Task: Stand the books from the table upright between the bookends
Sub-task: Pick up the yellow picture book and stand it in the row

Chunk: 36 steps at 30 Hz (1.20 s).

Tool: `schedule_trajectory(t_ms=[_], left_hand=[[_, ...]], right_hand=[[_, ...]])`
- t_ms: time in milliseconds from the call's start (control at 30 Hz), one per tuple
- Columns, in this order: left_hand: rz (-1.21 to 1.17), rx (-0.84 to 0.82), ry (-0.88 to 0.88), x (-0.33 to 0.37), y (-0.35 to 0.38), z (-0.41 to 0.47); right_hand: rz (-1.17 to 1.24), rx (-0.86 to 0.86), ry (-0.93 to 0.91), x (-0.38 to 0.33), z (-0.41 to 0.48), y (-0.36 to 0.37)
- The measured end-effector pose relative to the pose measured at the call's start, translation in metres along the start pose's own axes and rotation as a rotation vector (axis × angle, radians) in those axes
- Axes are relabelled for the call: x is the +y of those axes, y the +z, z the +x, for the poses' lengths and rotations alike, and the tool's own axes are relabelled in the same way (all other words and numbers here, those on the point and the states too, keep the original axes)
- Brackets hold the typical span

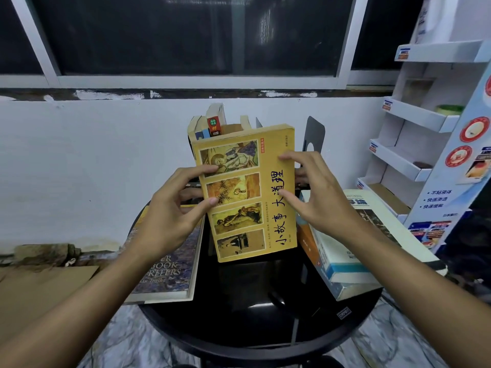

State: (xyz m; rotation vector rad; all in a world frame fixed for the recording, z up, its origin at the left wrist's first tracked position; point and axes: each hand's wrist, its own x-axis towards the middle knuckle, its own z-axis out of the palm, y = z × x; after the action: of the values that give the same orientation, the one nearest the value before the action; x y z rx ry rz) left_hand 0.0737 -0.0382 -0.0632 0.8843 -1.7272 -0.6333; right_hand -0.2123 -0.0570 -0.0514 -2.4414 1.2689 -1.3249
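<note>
A round, glossy black table (252,328) carries a broad paperback (170,274) lying flat at left and a slanting stack of books (345,256) at right. Over its middle stands the yellow book (247,192), upright and slightly tilted (matte, worn cover). The left hand (170,208) pinches its left edge and the right hand (318,197), fingers spread, grips the right edge. Behind it are upright books (210,126) and a thin black metal bookend (314,136).
</note>
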Motion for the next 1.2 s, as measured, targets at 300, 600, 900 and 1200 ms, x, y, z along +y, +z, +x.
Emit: schedule_trajectory(t_ms=[300, 600, 900, 1200], left_hand=[[-0.040, 0.023, 0.020, 0.008, 0.016, -0.009], [-0.127, -0.004, 0.005, 0.016, 0.032, -0.021], [-0.191, -0.126, 0.003, 0.027, 0.054, -0.037], [-0.111, -0.176, -0.022, 0.026, 0.074, -0.041]], right_hand=[[-0.224, 0.098, -0.054, -0.045, -0.006, 0.016], [-0.005, -0.004, 0.010, -0.078, -0.009, 0.008], [0.062, 0.027, 0.056, -0.088, -0.016, -0.010], [-0.036, 0.065, 0.133, -0.095, -0.024, -0.028]])
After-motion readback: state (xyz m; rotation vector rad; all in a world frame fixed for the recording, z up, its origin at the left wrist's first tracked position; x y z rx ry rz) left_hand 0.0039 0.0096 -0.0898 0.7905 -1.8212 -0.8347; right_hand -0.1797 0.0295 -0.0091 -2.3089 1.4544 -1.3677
